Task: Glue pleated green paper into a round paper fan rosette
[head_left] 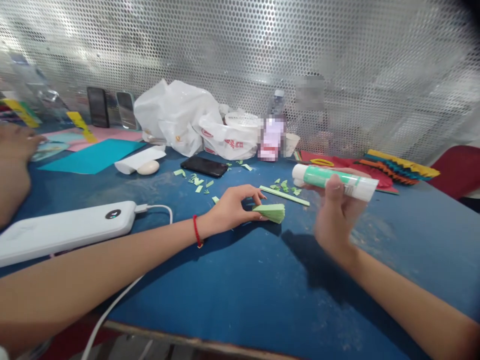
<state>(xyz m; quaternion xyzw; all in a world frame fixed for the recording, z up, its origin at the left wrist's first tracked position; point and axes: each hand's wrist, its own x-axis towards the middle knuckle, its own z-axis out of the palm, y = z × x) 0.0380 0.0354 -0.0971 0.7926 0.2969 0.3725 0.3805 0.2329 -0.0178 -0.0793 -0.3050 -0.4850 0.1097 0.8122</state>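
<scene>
My left hand [230, 207] pinches a folded, pleated piece of light green paper [272, 212] and holds it down on the blue table [240, 290]. A red string bracelet sits on that wrist. My right hand [335, 215] is raised just to the right, fingers wrapped round a white and green glue stick [333, 181] that lies sideways, its white end pointing left above the table. A thin strip of green paper [285, 195] lies between the two hands, and small green paper scraps [198, 181] are scattered behind it.
A white power bank [63, 231] with a cable lies at the left. A black phone [204, 166], white plastic bags [187, 122], a bottle [275, 102], teal paper [92, 156] and coloured pleated paper [397, 167] stand along the perforated metal screen. Another person's hand [17, 145] is at far left.
</scene>
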